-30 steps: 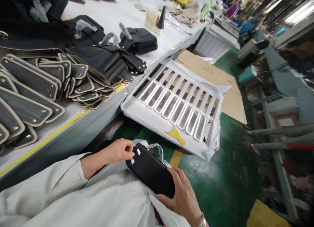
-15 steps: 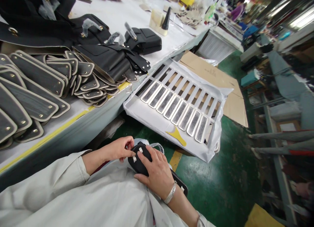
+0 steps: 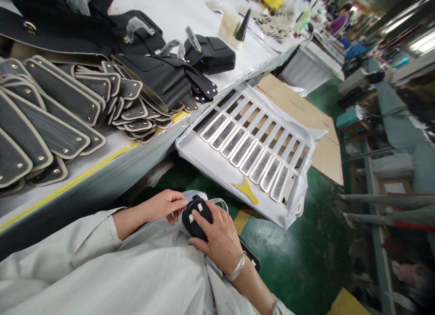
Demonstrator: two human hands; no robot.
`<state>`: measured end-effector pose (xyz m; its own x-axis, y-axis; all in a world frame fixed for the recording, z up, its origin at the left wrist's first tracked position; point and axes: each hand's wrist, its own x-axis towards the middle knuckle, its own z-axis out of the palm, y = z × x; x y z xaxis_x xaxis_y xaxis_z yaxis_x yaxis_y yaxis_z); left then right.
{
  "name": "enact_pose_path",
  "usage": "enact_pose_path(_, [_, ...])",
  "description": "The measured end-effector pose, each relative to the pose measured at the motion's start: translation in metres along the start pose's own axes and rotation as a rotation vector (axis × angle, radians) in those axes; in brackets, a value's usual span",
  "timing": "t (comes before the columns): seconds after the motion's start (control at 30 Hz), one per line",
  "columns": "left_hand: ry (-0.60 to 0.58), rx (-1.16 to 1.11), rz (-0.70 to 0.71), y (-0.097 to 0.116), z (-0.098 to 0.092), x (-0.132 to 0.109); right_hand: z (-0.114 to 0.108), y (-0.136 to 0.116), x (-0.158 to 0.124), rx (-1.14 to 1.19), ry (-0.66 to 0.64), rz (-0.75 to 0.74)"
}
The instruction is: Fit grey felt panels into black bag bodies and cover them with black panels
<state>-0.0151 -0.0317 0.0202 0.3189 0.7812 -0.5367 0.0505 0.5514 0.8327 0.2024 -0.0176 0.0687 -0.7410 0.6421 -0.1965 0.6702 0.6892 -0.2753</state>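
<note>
I see a white workbench [image 3: 190, 20] carrying overlapping black leather tabs [image 3: 61, 106]. Behind the tabs lie black bags [image 3: 210, 54]. A white tray [image 3: 210, 163] leans against the bench's edge.

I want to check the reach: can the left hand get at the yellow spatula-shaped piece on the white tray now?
Probably yes. The left hand only pinches the black pouch edge, and nothing stands between it and the yellow piece on the white tray.

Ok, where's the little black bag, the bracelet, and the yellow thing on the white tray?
black bag [image 3: 194, 215], head view, top end with white tabs.
bracelet [image 3: 237, 267], head view, silver band on the right wrist.
yellow piece [image 3: 247, 190], head view, its wide middle.
</note>
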Motion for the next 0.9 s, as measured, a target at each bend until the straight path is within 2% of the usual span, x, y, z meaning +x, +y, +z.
enact_pose_path(0.1, [0.067, 0.296, 0.03, 0.01, 0.005, -0.003, 0.003, 0.0, 0.0, 0.011, 0.004, 0.005])
enact_pose_path(0.17, [0.076, 0.384, 0.031, 0.012, 0.008, -0.002, 0.005, 0.0, -0.001, 0.02, 0.015, 0.015])
enact_pose_path(0.4, [0.106, 0.254, 0.034, 0.003, 0.013, 0.0, 0.01, 0.003, -0.002, 0.043, 0.028, 0.021])
enact_pose_path(0.6, [0.084, 0.175, 0.075, -0.001, 0.013, 0.001, 0.013, 0.006, -0.003, 0.051, 0.051, 0.009])
enact_pose_path(0.9, [0.135, 0.35, 0.044, 0.006, 0.012, 0.004, 0.011, 0.005, -0.002, 0.025, 0.053, 0.009])
